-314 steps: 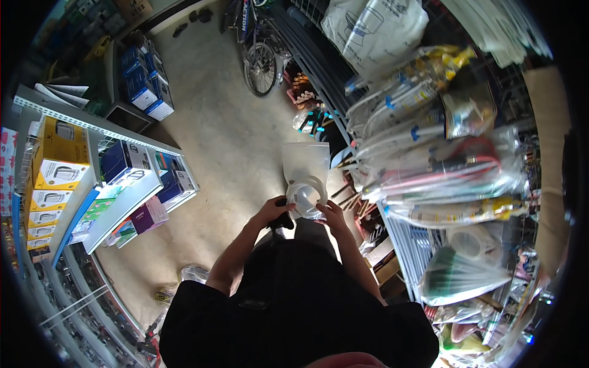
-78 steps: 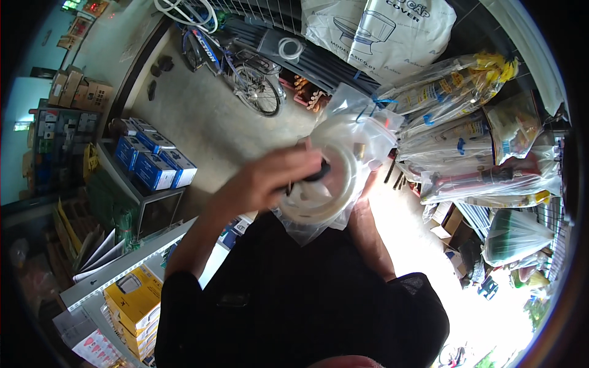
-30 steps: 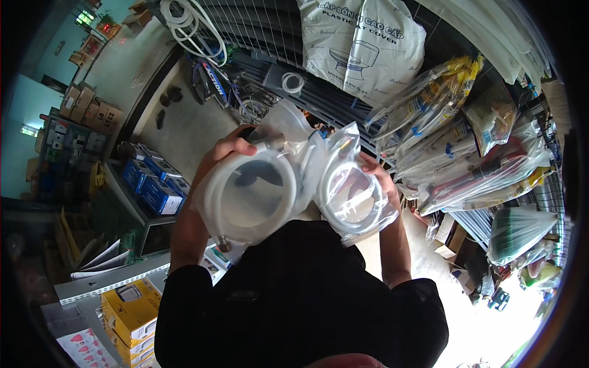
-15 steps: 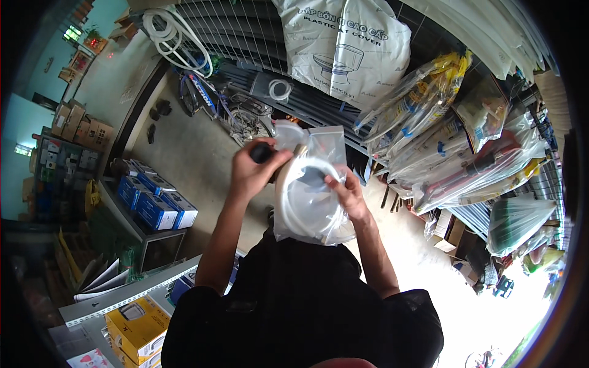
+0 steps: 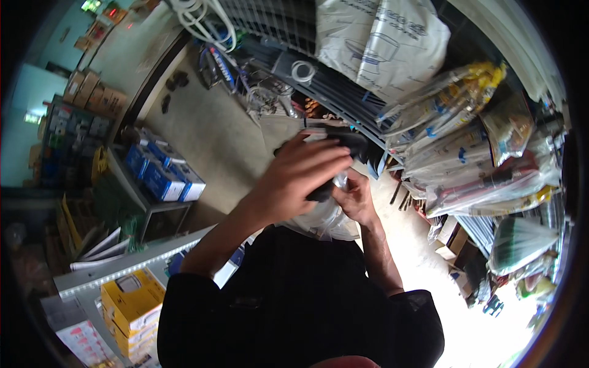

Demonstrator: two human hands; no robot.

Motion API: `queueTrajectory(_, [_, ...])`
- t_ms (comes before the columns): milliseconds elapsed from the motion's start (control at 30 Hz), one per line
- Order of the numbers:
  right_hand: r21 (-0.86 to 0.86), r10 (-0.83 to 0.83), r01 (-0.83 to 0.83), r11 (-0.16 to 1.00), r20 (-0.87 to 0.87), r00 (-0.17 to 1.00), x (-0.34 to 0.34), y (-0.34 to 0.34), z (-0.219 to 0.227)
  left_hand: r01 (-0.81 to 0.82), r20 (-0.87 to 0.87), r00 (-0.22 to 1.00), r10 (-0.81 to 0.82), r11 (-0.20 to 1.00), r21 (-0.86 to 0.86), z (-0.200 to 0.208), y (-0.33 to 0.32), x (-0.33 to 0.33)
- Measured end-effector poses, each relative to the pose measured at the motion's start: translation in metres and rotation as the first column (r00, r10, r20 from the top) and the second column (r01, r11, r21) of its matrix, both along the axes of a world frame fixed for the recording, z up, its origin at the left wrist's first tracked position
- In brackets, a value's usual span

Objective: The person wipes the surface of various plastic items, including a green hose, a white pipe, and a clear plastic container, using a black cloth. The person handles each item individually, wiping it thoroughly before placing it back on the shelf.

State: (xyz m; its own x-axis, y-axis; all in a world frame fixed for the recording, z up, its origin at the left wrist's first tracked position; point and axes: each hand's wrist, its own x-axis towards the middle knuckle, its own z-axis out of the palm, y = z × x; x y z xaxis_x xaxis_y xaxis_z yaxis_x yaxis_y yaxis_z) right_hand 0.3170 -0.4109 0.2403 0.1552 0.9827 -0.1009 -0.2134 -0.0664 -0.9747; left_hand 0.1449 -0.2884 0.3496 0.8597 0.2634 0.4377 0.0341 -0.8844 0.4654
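In front of my body, my left hand [image 5: 285, 181] reaches across toward the right, its fingers laid over a dark black object [image 5: 351, 145]. Motion blurs that object, so its kind does not show. Black also appears below the same fingers. My right hand [image 5: 356, 197] is closed on the gathered part of a clear plastic bag [image 5: 322, 222], just right of the left fingers. The bag hangs down toward my lap, its contents mostly hidden behind my left hand and wrist.
Blue-and-white boxes [image 5: 162, 180] sit on a grey stand at left, with yellow boxes [image 5: 132, 303] nearer. A bicycle [image 5: 230, 73] leans beyond my hands. Wrapped goods [image 5: 454, 104] and a large white printed bag [image 5: 383, 46] hang on the rack at right.
My left hand has swung right across the bag, covering the white coiled hose seen in it before. The right hand has drawn the bag together. The view has shifted slightly.
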Motion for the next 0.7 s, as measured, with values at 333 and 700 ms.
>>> queueTrajectory(333, [0.143, -0.021, -0.035, 0.989, 0.367, 0.930, -0.013, -0.003, -0.010, -0.231, -0.236, 0.952, 0.197, 0.965, -0.125, -0.054, -0.005, -0.015])
queueTrajectory(700, [0.070, 0.042, -0.065, 0.995, 0.288, 0.957, -0.016, 0.003, 0.014, -0.421, -0.218, 0.894, 0.390, 0.900, -0.116, -0.037, 0.040, -0.069])
